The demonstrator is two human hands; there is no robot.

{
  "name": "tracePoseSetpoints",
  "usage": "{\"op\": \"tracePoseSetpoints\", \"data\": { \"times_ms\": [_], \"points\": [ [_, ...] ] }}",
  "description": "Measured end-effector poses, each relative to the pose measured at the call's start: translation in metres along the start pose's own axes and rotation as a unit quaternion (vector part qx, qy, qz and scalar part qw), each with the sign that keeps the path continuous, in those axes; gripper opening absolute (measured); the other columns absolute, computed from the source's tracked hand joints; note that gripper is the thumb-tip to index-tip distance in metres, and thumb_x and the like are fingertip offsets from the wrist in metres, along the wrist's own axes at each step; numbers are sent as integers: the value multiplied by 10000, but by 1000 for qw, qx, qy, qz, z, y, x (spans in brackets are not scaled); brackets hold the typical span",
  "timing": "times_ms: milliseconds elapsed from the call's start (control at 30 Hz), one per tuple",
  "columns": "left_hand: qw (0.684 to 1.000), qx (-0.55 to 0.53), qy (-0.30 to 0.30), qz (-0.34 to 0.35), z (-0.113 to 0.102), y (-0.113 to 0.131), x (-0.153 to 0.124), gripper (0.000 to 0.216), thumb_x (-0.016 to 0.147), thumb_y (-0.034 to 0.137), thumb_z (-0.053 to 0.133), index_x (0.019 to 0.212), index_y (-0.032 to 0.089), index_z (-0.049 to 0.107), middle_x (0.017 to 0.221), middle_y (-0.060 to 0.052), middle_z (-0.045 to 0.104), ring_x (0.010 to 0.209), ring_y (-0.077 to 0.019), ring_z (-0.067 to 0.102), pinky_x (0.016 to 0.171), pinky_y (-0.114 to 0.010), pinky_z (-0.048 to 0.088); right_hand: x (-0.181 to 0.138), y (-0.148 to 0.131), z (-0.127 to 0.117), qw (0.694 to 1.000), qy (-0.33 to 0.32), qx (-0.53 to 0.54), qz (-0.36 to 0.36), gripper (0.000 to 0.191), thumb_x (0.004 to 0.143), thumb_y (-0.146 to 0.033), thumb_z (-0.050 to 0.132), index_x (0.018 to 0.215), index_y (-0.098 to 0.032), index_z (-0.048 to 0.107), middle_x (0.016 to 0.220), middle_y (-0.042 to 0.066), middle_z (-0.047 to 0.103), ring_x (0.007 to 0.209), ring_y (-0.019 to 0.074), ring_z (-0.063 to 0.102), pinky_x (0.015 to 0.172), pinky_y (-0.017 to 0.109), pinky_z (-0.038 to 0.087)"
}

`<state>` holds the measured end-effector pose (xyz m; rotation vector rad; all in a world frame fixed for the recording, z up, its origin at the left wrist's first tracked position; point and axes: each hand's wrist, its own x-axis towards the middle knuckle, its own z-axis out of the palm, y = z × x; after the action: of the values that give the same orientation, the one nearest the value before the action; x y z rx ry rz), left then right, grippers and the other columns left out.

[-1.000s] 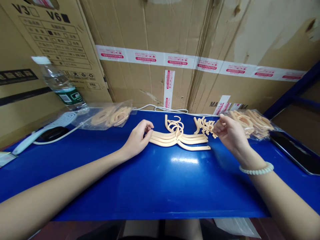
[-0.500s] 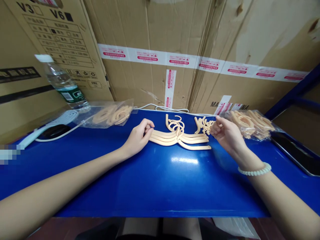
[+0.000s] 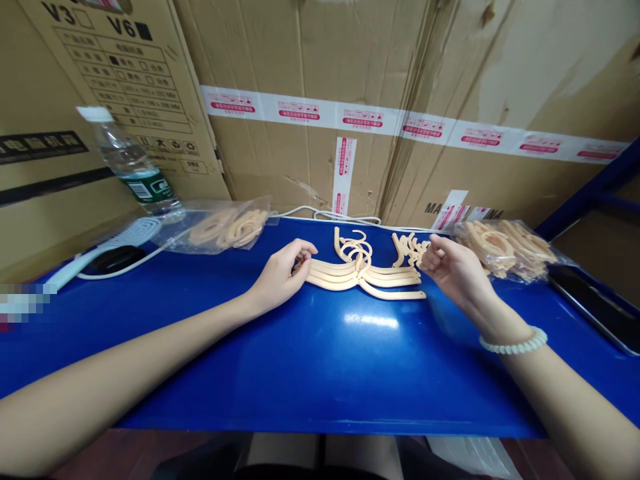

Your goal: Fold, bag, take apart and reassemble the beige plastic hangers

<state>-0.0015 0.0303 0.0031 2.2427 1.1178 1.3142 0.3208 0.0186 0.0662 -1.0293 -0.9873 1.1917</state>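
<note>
On the blue table, several curved pale wooden strips (image 3: 334, 283) lie side by side, with a second set of curved strips (image 3: 393, 293) joining them at the middle. My left hand (image 3: 284, 272) is at their left ends, fingers bent, with a gap between thumb and forefinger; the strip ends partly show through it. Thinner wooden rings and arcs (image 3: 357, 250) lie just behind the strips. To the right is a pile of small curved wooden pieces (image 3: 409, 248), partly covered by my right hand (image 3: 453, 270). That hand is closed, thumb against curled fingers; anything inside is hidden.
Clear bags of wooden parts lie at the back left (image 3: 245, 228) and back right (image 3: 505, 247). A water bottle (image 3: 145, 183), a pale blue handheld item (image 3: 110, 243) and a black object (image 3: 119, 260) stand or lie left. A phone (image 3: 595, 310) is at right; cardboard boxes (image 3: 300, 160) rise behind.
The whole view has shifted slightly to the right. My left thumb and forefinger look a little farther apart. My right hand keeps nearly the same pose, and the wooden pieces have not visibly moved.
</note>
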Motion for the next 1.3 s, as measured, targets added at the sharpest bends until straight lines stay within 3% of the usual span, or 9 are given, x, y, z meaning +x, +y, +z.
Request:
{"op": "tracePoseSetpoints", "data": {
  "times_ms": [267, 400, 500, 567, 667, 833, 1000, 1133, 1300],
  "points": [
    [1000, 7, -3, 18, 1, 2, 0, 141, 914, 179, 491, 1028, 179, 575, 825, -15, 589, 769, -165, 593, 723, -284, 467, 1, 5, -3, 991, -15, -116, -65, 412, 708, -466, 794, 616, -211, 483, 573, -34, 452, 551, 107, 436, 530, 230, 424],
    [1000, 3, -7, 10, 1, 2, 0, 151, 930, 194, 454, 1025, 178, 570, 792, -7, 574, 716, -158, 563, 681, -273, 448, 13, 9, -2, 967, -27, -228, -109, 345, 792, -521, 667, 730, -220, 510, 607, -30, 495, 538, 113, 459, 531, 241, 425],
    [1000, 12, -11, -11, 0, 1, 5, 148, 942, 233, 464, 1033, 182, 570, 723, 20, 531, 657, -151, 529, 651, -267, 427, 32, 9, 7, 933, -75, -329, -125, 305, 843, -493, 608, 745, -213, 535, 611, -8, 545, 522, 123, 485, 508, 246, 409],
    [999, 21, -23, -30, 0, -3, 11, 171, 961, 274, 472, 1070, 183, 567, 683, 37, 509, 628, -151, 522, 636, -264, 423, 50, 6, 18, 895, -130, -406, -129, 229, 854, -406, 607, 764, -196, 594, 623, 18, 607, 535, 143, 536, 529, 260, 430],
    [995, 51, -82, -9, 2, -11, 29, 206, 967, 241, 442, 1087, 176, 596, 753, 6, 567, 672, -162, 564, 682, -286, 466, 80, -2, 39, 810, -207, -526, -154, 16, 761, -192, 686, 770, -181, 694, 701, 38, 696, 660, 179, 629, 650, 273, 464],
    [983, 77, -157, 53, 12, -28, 68, 275, 858, 111, 549, 1076, 202, 692, 1077, -77, 614, 1017, -230, 607, 964, -400, 480, 123, -7, 73, 667, -301, -658, -180, 234, 664, -43, 728, 833, -190, 794, 877, 57, 777, 850, 226, 688, 759, 276, 474],
    [968, 76, -221, 91, 20, -42, 89, 294, 845, 84, 621, 1080, 233, 717, 1098, -65, 598, 1079, -229, 601, 1019, -393, 468, 138, 6, 86, 583, -344, -712, -188, 283, 671, -68, 766, 927, -175, 820, 897, 70, 787, 807, 221, 696, 706, 265, 468],
    [959, 73, -251, 112, 20, -51, 92, 263, 862, 102, 642, 1081, 226, 716, 1111, -69, 600, 1100, -231, 594, 1016, -378, 462, 135, 15, 84, 567, -331, -724, -210, 237, 750, -57, 690, 920, -157, 821, 949, 102, 785, 828, 221, 691, 688, 265, 440],
    [954, 85, -260, 121, 19, -54, 93, 234, 905, 150, 585, 1073, 242, 721, 1126, -60, 572, 1051, -214, 585, 978, -361, 460, 136, 18, 71, 591, -301, -711, -235, 235, 741, -44, 664, 880, -165, 808, 869, 92, 779, 796, 228, 687, 660, 272, 417]
  ]
}}
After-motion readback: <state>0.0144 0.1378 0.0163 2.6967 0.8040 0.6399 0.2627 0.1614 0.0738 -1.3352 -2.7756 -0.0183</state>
